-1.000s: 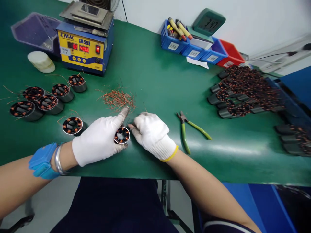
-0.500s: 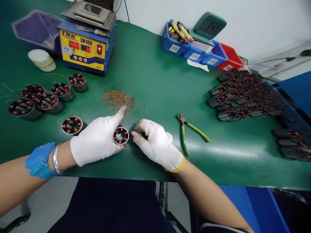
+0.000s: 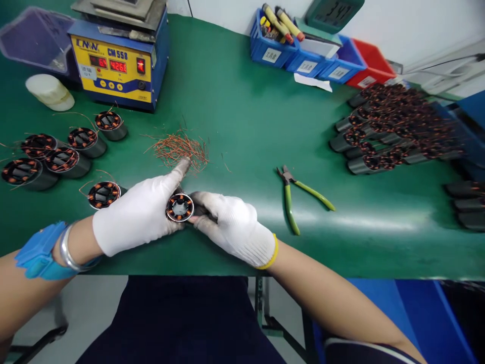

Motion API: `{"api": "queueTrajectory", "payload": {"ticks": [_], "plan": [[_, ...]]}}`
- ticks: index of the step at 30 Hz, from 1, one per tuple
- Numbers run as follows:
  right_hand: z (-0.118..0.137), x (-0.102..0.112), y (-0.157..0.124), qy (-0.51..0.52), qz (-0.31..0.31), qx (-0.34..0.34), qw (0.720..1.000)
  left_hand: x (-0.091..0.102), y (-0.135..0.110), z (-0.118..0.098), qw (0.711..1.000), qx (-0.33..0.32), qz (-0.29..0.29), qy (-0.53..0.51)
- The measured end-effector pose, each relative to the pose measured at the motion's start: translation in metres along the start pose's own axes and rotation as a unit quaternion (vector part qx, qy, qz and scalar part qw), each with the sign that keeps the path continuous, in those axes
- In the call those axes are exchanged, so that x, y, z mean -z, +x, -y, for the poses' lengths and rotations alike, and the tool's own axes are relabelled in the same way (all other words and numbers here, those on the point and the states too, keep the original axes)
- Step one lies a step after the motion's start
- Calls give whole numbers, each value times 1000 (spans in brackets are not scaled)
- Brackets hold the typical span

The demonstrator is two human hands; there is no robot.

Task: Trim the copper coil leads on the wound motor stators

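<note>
My left hand [image 3: 138, 210], in a white glove, is wrapped round a motor stator [image 3: 174, 214], whose open end with copper coils and a bright metal rim faces me. My left thumb stretches up towards a pile of copper wire scraps [image 3: 178, 149]. My right hand [image 3: 229, 222], gloved in white with a yellow cuff edge, grips the right side of this stator with thumb and bent fingers. One bare fingertip pokes out of the right glove. Green-handled cutting pliers [image 3: 290, 194] lie open to the right of my hands. Another stator [image 3: 104, 195] stands just left of my left hand.
Several stators [image 3: 68, 162] with loose wire ends stand at the left. Behind them are a solder pot [image 3: 117, 65] with red digits, a purple bin [image 3: 34, 40] and a white round block [image 3: 49, 92]. Blue bins [image 3: 271, 53] line the back; many stators [image 3: 394, 129] crowd the right.
My right hand has moved left and now touches the stator's right side; before, a small gap lay between them. My left hand still holds the stator. The camera view has shifted.
</note>
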State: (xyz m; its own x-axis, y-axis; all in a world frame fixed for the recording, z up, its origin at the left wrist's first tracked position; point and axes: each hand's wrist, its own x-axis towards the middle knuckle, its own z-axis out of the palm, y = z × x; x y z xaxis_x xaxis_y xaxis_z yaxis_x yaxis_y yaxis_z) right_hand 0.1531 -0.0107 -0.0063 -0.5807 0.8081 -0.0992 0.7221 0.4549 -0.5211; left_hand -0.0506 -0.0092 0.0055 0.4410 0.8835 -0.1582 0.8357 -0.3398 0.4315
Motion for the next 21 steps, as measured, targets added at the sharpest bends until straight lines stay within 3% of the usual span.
{"api": "queueTrajectory", "payload": {"ticks": [3, 7, 14, 21], "plan": [[-6, 2, 2, -8, 10, 0, 1000, 1, -1, -2, 1000, -14, -11, -11], [-9, 10, 1, 15, 24, 28, 999, 1, -2, -10, 994, -56, -79, -52], [-12, 27, 3, 142, 90, -26, 985, -4, 3, -21, 991, -61, -89, -73], [-18, 43, -5, 197, 120, -68, 971, -19, 1, -23, 987, -85, -134, -31]]}}
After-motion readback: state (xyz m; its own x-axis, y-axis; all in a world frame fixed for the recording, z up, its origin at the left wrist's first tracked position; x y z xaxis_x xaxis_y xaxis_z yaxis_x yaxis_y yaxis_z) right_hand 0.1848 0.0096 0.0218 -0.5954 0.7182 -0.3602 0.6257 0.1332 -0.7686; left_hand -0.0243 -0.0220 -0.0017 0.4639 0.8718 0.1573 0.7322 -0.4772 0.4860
